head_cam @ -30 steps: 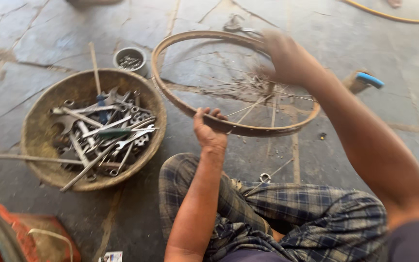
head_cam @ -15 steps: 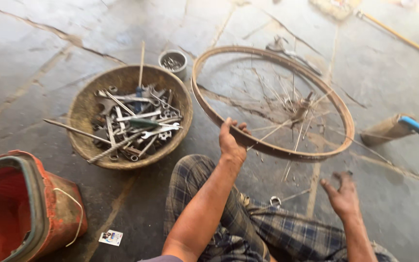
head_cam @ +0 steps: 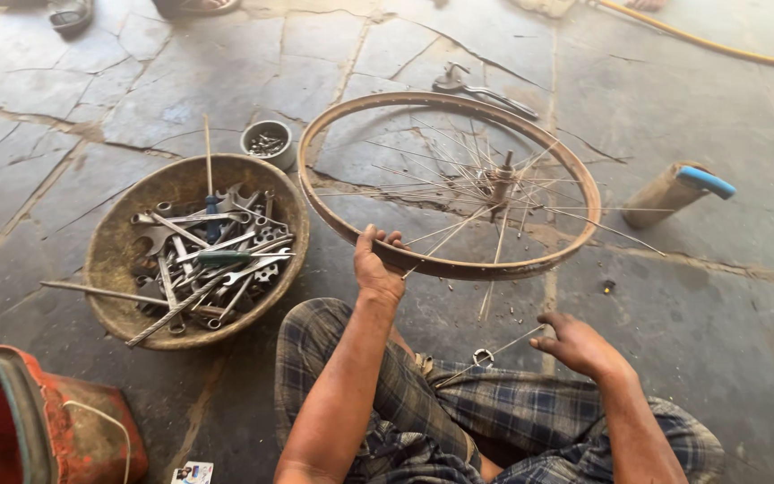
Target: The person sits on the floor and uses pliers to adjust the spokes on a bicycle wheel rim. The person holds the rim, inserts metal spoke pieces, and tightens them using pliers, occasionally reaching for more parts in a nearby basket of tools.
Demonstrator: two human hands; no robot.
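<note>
A rusty bicycle wheel rim [head_cam: 333, 125] with thin spokes and a hub [head_cam: 501, 184] rests tilted on the stone floor in front of me. My left hand [head_cam: 376, 269] grips the rim's near edge. My right hand [head_cam: 580, 345] hovers low over my checked-cloth knee, fingers loosely curled, near a loose spoke [head_cam: 490, 354] and a small metal ring [head_cam: 483, 358]. I cannot tell whether it touches the spoke.
A round basin [head_cam: 114, 242] full of wrenches and several tools sits at the left. A small tin [head_cam: 267, 143] of small parts stands behind it. A red bucket [head_cam: 55, 421] is at bottom left, a blue-capped tube [head_cam: 678, 190] at right, pliers [head_cam: 481, 88] beyond the wheel.
My right hand left the far side of the rim and dropped down near my right knee. My left hand kept hold of the near edge. The view tilted and shifted.
</note>
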